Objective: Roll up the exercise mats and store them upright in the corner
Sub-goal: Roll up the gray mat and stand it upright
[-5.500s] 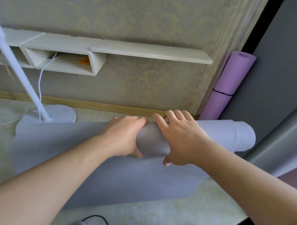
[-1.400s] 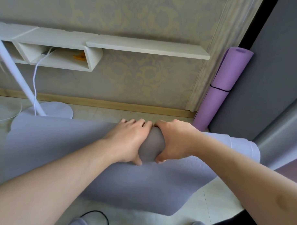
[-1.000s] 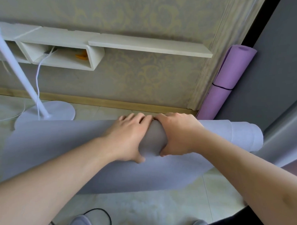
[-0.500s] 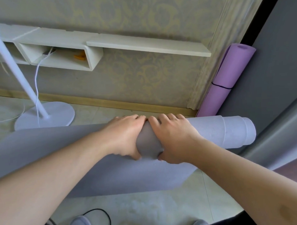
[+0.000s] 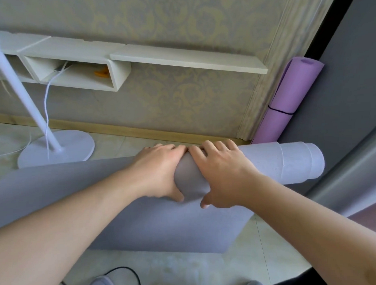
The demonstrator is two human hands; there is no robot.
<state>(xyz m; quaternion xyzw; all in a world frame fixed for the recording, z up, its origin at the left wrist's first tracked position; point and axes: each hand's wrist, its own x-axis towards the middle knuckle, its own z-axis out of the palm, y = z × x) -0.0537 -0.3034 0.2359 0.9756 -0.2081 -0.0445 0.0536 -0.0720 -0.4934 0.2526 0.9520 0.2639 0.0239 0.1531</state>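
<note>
one grey foam exercise mat (image 5: 290, 163) half-rolled on the tiled floor (image 5: 261, 257) | one purple rolled mat (image 5: 288, 100) upright in corner | two hands: left hand (image 5: 160, 171), right hand (image 5: 222, 173) side by side, fingers curled over the roll

Half-rolled mat (image 5: 279, 162) across the floor (image 5: 261, 246), roll on the far side, flat part nearer. Left hand (image 5: 160, 171) and right hand (image 5: 222, 175) side by side on the roll. Second mat (image 5: 292, 96) upright in the corner, behind-right. Lamp base (image 5: 59, 151) behind-left, under the wall shelf (image 5: 180, 59).
</note>
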